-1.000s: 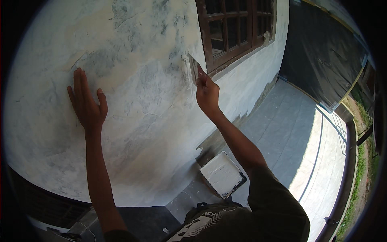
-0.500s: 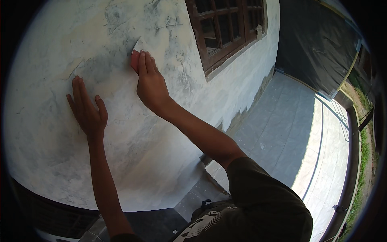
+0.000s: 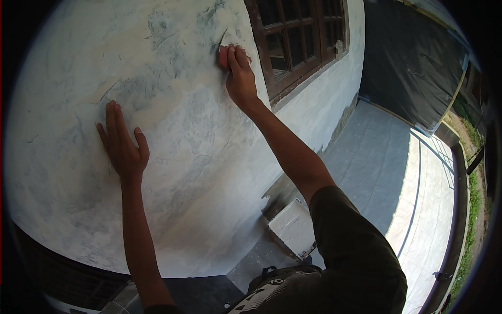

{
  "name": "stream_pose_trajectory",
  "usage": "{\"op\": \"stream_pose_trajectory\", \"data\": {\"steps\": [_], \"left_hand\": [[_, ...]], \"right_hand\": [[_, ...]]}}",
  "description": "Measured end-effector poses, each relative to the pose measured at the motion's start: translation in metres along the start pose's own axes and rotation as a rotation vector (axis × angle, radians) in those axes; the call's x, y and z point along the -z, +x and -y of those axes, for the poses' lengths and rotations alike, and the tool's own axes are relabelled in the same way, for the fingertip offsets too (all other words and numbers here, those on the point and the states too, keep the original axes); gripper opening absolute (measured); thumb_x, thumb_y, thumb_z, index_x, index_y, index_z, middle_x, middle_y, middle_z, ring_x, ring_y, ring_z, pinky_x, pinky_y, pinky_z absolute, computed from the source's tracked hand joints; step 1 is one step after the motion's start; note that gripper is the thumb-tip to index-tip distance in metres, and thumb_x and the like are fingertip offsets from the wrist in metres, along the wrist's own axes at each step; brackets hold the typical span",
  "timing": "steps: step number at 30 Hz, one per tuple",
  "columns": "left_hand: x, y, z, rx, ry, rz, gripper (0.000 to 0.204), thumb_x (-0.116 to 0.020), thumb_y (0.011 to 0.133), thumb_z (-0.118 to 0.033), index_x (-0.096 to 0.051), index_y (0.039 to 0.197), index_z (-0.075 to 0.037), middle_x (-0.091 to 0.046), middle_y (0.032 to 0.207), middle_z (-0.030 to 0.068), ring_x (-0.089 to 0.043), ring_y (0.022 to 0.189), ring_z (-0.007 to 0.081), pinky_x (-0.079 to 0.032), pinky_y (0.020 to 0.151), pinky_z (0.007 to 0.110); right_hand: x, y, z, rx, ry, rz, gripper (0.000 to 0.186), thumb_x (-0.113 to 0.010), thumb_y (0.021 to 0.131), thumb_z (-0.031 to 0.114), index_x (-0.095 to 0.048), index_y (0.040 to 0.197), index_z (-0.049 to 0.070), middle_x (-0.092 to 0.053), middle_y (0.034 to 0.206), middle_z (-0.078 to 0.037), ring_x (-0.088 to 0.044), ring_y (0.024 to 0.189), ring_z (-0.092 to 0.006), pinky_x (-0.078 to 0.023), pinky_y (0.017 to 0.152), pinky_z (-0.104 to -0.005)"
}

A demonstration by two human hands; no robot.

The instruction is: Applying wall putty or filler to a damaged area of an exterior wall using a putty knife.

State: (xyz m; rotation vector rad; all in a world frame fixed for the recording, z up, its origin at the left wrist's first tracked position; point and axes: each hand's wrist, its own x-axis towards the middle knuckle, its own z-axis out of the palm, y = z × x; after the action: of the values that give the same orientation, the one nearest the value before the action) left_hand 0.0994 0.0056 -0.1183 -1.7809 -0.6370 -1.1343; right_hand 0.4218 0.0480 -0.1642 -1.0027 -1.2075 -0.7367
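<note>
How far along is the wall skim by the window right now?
Done: much of the wall below the hands looks pale and smooth. In hand: the right hand presses a red-handled scraper against the wall beside the window frame; the left hand lies flat on the wall. Left: grey, streaky patches up top.
</note>
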Motion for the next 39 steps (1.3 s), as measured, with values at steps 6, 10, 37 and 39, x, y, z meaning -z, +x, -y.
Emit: {"op": "stream_pose_trajectory", "data": {"steps": [6, 10, 37, 39], "left_hand": [[0.003, -0.002, 0.005, 0.009, 0.028, 0.015, 0.064, -0.045, 0.092, -0.022, -0.033, 0.153, -0.005, -0.037, 0.157, 0.0144, -0.035, 0.146, 0.0299, -0.019, 0.12, 0.055], [0.0, 0.002, 0.003, 0.003, 0.025, 0.01, 0.064, -0.046, 0.092, -0.021, -0.034, 0.152, -0.004, -0.037, 0.157, 0.0145, -0.034, 0.147, 0.0296, -0.018, 0.12, 0.055], [0.036, 0.051, 0.086, -0.1, 0.333, -0.188, 0.054, -0.043, 0.102, -0.03, -0.038, 0.151, -0.009, -0.041, 0.155, 0.013, -0.041, 0.143, 0.0308, -0.025, 0.117, 0.057], [0.04, 0.049, 0.089, -0.097, 0.351, -0.176, 0.054, -0.043, 0.102, -0.03, -0.038, 0.151, -0.009, -0.042, 0.155, 0.013, -0.041, 0.142, 0.0309, -0.025, 0.117, 0.056]], "right_hand": [[0.032, -0.159, 0.073, 0.006, 0.34, 0.402, 0.068, -0.051, 0.079, -0.017, -0.039, 0.145, -0.005, -0.041, 0.148, -0.028, -0.041, 0.138, -0.0431, -0.038, 0.114, -0.0493], [0.082, -0.234, 0.081, -0.101, 0.614, 0.553, 0.06, -0.046, 0.083, -0.019, -0.046, 0.141, 0.0, -0.054, 0.139, -0.021, -0.051, 0.132, -0.0383, -0.041, 0.113, -0.0465], [0.083, -0.17, 0.019, 0.061, 0.671, 0.727, 0.057, -0.056, 0.082, -0.017, -0.058, 0.135, 0.005, -0.057, 0.14, -0.015, -0.053, 0.13, -0.0347, -0.04, 0.114, -0.0437], [0.084, -0.16, 0.019, -0.305, 0.779, 0.685, 0.041, -0.054, 0.094, -0.008, -0.06, 0.133, 0.002, -0.066, 0.129, -0.014, -0.066, 0.116, -0.0238, -0.051, 0.1, -0.0334]]}}
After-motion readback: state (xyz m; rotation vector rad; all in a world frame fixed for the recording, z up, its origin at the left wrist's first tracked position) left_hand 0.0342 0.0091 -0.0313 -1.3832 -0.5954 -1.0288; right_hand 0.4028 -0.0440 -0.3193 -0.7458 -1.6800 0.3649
